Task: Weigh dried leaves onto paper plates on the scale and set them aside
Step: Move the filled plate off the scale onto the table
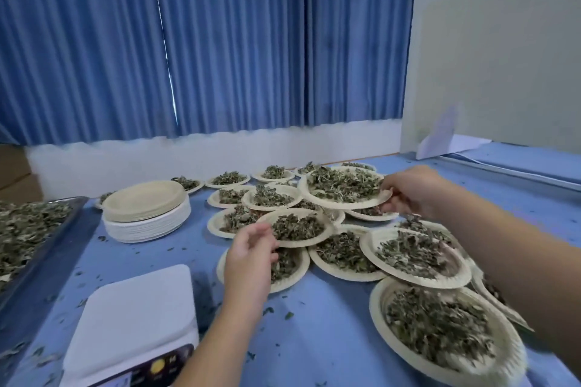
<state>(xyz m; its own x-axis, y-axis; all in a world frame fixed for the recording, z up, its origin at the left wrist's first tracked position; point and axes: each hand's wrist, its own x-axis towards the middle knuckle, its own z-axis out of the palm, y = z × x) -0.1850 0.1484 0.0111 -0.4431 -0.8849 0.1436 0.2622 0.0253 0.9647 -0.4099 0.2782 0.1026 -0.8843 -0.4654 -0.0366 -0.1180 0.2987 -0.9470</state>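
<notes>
- Right hand (408, 195) pinches the far plate (339, 203) by its right rim; the plate lies left of its fingers (390, 187).
- Left hand (251, 256) is loosely curled by the nearer plate (298, 242); grip unclear.

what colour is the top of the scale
Plain white; the scale shows best in the head view.

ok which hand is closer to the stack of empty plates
Left. The left hand sits a short way right of the stack of empty plates; the right hand is farther right, gripping the rim of a filled plate at the back.
</notes>
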